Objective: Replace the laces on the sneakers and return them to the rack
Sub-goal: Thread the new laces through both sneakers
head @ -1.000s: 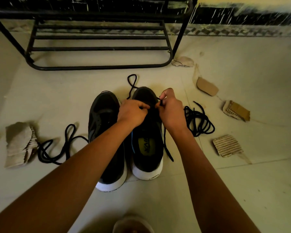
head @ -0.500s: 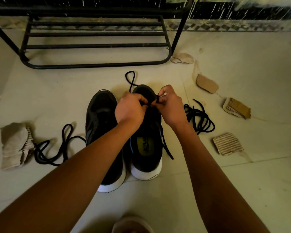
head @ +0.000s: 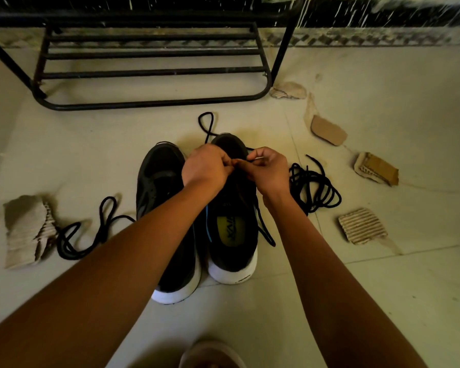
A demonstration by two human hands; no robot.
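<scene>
Two black sneakers with white soles stand side by side on the floor, toes toward the rack: the left sneaker (head: 160, 187) and the right sneaker (head: 233, 243). Both hands meet over the right sneaker's eyelets. My left hand (head: 206, 167) has its fingers curled and pinches the black lace there. My right hand (head: 267, 170) pinches the same lace (head: 263, 227), which trails down the shoe's right side and loops past the toe. A loose black lace (head: 315, 188) lies coiled to the right, another loose lace (head: 91, 232) to the left.
The black metal shoe rack (head: 154, 73) stands just beyond the sneakers. Torn cardboard pieces lie around: one at the left (head: 24, 229), several at the right (head: 361, 225). A pale rounded object (head: 213, 354) shows at the bottom edge.
My right hand has tilted and lowered, its fingers now pointing left toward the left hand. The hands stay over the right sneaker's eyelets. The view has shifted slightly.
</scene>
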